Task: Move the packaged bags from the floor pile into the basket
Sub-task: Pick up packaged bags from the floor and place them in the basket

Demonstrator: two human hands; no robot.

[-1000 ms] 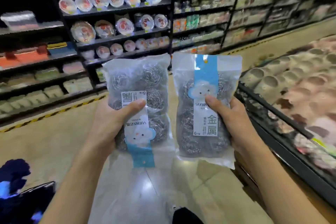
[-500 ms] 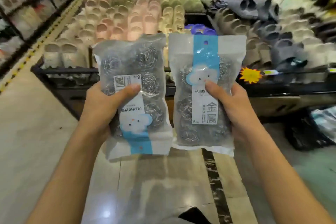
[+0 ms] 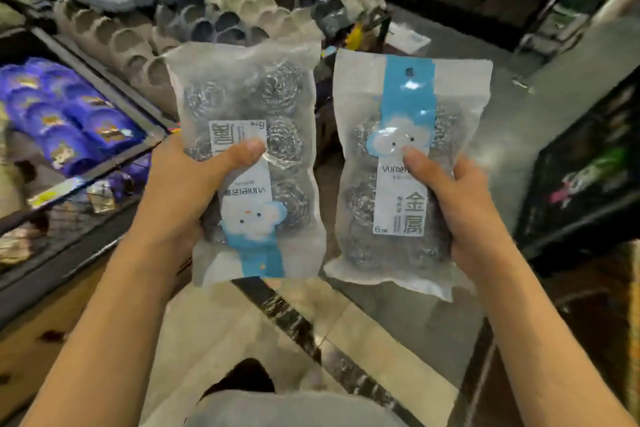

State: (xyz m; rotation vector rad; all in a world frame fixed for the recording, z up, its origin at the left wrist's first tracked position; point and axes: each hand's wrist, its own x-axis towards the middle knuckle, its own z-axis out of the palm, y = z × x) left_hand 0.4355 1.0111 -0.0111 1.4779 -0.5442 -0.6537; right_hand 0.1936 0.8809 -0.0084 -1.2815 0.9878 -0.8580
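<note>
Shop aisle: glossy tiled floor [image 3: 214, 333], slipper display shelf [image 3: 114, 90] at left.

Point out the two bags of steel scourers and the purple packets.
left bag [image 3: 242, 97], head view: clear upper part.
right bag [image 3: 410, 97], head view: blue strip.
purple packets [image 3: 69, 121], head view: middle of the stack.

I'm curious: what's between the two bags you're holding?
Nothing touches; the left bag and right bag have a narrow gap showing floor, in the head view.

My left hand [image 3: 180, 191] fingers hidden behind left bag [image 3: 249, 163]; right hand [image 3: 464, 211] fingers hidden behind right bag [image 3: 405, 170]. Shelf goods [image 3: 145, 21] blurred. Dark crate [image 3: 588, 177] contents unreadable. Forearms cut by bottom edge.
</note>
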